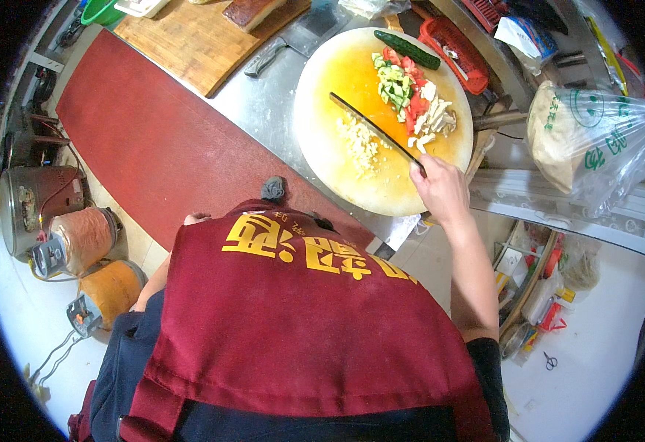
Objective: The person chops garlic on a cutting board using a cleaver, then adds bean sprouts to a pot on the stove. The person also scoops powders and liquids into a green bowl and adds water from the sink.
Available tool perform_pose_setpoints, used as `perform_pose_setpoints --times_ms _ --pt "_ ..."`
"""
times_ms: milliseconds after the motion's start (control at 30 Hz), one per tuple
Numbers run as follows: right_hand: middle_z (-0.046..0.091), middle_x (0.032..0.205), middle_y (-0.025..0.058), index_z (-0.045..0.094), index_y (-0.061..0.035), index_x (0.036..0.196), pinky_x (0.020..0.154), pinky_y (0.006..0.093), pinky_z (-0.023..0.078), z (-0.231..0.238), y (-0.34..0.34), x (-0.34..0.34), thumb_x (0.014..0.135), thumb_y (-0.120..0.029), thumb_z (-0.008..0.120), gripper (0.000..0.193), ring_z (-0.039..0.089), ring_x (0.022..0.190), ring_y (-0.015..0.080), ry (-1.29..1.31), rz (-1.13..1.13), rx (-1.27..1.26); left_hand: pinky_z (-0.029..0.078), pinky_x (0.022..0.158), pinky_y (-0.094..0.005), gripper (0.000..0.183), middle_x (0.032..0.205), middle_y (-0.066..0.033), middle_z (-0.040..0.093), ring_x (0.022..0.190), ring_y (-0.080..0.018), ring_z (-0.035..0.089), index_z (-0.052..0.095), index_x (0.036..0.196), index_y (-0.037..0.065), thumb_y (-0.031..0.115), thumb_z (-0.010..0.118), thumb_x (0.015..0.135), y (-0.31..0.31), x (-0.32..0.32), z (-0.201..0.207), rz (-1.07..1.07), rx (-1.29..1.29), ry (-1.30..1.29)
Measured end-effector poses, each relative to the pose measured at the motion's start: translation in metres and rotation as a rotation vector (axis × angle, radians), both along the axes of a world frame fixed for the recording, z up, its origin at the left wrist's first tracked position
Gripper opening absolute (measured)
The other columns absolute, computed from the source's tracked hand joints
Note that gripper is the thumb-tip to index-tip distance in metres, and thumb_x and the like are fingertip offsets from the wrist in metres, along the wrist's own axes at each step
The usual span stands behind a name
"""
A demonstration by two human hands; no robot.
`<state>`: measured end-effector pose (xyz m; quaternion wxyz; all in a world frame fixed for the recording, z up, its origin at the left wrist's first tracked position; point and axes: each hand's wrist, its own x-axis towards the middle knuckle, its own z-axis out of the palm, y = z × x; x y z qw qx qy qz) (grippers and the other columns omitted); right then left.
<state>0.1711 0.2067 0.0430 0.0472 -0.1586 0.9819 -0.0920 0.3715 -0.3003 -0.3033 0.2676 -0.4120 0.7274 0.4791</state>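
My right hand (pixel 440 188) is closed around the handle of a kitchen knife (pixel 376 130), seen almost edge-on over a round white cutting board (pixel 319 66) with yellow stains. Finely chopped pale bits, like garlic (pixel 359 147), lie beside the blade. Beyond the knife are diced cucumber (pixel 393 79), red pieces like tomato or pepper (pixel 417 105) and whitish slices (pixel 437 118). A dark green cucumber piece (pixel 407 49) rests at the board's far edge. My left hand (pixel 197 218) is low at the apron's left edge, mostly hidden behind it; its fingers are unclear.
A cleaver (pixel 267 59) lies on the metal counter beside a wooden board (pixel 190 44) bearing a brown block. A red surface (pixel 145 140) runs along the left. A red basket (pixel 455 55) and a filled plastic bag (pixel 588 140) are at right. Orange cylinders (pixel 112 291) stand lower left.
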Motion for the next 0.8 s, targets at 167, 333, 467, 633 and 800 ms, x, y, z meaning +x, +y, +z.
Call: perform_pose_setpoints --times_ms 167,333,467,633,800 --pt "0.065 0.079 0.0181 0.06 -0.0035 0.088 0.063 0.0459 0.053 0.015 0.012 0.048 0.093 -0.024 0.06 0.021 0.067 0.072 0.0378 -0.033 -0.096 -0.094 0.055 0.08 -0.0371 0.035 0.1 -0.0167 0.072 0.091 -0.0254 0.069 0.066 0.115 -0.006 0.012 0.066 0.085 -0.003 0.004 -0.016 -0.022 0.019 0.011" --pt "0.066 0.078 0.0219 0.06 0.0018 0.09 0.062 0.0449 0.055 0.017 -0.03 0.073 0.097 -0.021 0.055 0.024 0.069 0.071 0.036 -0.057 -0.321 -0.23 0.055 0.08 -0.037 0.035 0.1 -0.0166 0.072 0.091 -0.0251 0.069 0.066 0.115 -0.006 0.012 0.066 0.085 -0.001 0.006 -0.024 -0.042 0.033 0.027" --pt "0.066 0.08 0.0264 0.058 0.004 0.087 0.068 0.0491 0.054 0.002 -0.05 0.077 0.097 -0.02 0.053 0.026 0.067 0.072 0.0428 -0.21 -0.277 -0.091 0.055 0.079 -0.0369 0.035 0.099 -0.0164 0.072 0.09 -0.0249 0.069 0.066 0.115 -0.006 0.012 0.066 0.085 0.006 -0.014 -0.015 -0.104 0.032 0.035" --pt "0.066 0.077 0.0263 0.058 0.0033 0.086 0.069 0.0497 0.053 0.007 -0.055 0.076 0.096 -0.021 0.053 0.027 0.067 0.073 0.0431 -0.132 -0.329 -0.129 0.055 0.081 -0.0381 0.036 0.099 -0.0162 0.072 0.091 -0.0259 0.07 0.066 0.116 -0.005 0.013 0.066 0.085 0.017 -0.03 0.004 -0.061 0.101 0.005" --pt "0.066 0.076 0.026 0.059 0.0032 0.086 0.069 0.0497 0.053 0.012 -0.058 0.071 0.096 -0.021 0.053 0.027 0.067 0.073 0.0427 -0.149 -0.356 -0.093 0.056 0.081 -0.037 0.034 0.098 -0.0158 0.073 0.091 -0.0255 0.07 0.067 0.116 -0.003 0.013 0.065 0.085 0.001 -0.002 -0.029 -0.095 0.051 0.035"
